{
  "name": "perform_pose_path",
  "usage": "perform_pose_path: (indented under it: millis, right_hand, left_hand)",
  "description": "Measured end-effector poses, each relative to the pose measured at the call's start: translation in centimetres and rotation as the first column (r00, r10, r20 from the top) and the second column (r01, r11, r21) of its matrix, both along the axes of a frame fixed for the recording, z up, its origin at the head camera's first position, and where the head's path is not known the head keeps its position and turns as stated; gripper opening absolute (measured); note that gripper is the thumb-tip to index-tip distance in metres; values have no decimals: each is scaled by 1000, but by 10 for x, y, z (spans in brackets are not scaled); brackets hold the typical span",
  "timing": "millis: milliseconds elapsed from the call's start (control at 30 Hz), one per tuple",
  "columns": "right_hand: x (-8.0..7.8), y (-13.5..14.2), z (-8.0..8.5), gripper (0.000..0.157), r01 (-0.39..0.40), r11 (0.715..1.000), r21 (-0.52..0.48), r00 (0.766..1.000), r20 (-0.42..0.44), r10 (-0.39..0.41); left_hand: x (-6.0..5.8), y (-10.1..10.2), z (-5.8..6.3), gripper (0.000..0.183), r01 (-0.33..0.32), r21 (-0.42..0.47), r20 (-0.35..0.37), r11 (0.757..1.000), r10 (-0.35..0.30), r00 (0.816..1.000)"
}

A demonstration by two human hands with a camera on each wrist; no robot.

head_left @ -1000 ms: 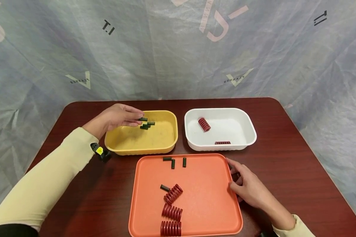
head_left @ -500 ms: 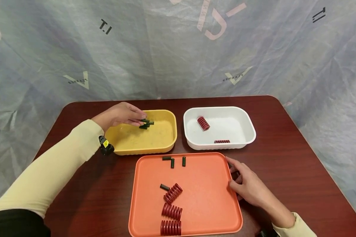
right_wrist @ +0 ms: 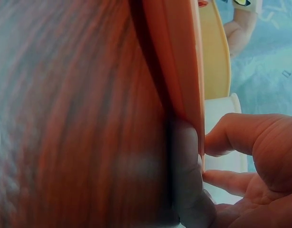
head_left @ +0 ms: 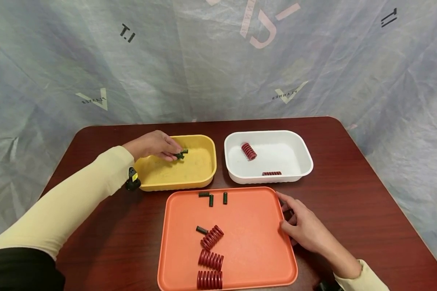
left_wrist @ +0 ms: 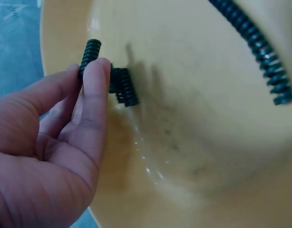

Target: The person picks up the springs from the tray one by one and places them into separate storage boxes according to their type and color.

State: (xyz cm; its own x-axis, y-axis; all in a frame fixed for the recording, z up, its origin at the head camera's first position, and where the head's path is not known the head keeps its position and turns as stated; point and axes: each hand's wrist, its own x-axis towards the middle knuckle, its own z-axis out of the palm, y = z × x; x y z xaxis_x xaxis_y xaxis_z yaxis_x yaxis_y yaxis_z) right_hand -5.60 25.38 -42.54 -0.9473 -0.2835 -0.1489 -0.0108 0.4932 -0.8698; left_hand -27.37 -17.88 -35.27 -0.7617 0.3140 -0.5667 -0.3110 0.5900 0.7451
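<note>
My left hand [head_left: 159, 146] reaches into the yellow bin [head_left: 175, 186] at the back left. In the left wrist view, its thumb and finger pinch a small dark green spring [left_wrist: 91, 53]. Other green springs [left_wrist: 124, 86] lie on the bin floor just beyond the fingertips. At the right rim of the orange tray [head_left: 255, 238], my right hand [head_left: 306, 230] grips the edge. The right wrist view shows its thumb [right_wrist: 227, 135] on one side of the rim and a finger [right_wrist: 186, 161] on the other.
Several small green springs [head_left: 225, 198] and large red springs [head_left: 210, 260] lie on the tray's left half and back edge. A white bin [head_left: 269, 178] at the back right holds two red springs [head_left: 249, 151]. A plastic sheet hangs behind the brown table [head_left: 349, 202].
My left hand has moved right and slightly nearer within the yellow bin, onto the green springs, and now pinches one. My right hand stays on the tray's edge.
</note>
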Motion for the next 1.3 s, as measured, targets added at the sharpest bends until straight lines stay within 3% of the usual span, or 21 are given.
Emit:
perform_pose_path:
  millis: [267,667,1067,1300]
  right_hand:
    - [0,-1,0,76,0,1000,-14,1000,0,0]
    - [1,-1,-1,77,14,1000,-13,1000,0,-14]
    - [1,-1,-1,77,10,1000,-9,1000,-6,-10]
    - [1,-1,-1,77,11,1000,7,1000,-11,-11]
  left_hand:
    - [-2,3,-9,33,-8,-27,6,1000,8,1000]
    - [-1,5,-5,34,-32,-37,-4,999,32,999]
    - [7,-4,10,38,-15,23,-39,1000,16,999]
    - [21,-4,20,45,-24,167,-45,986,32,998]
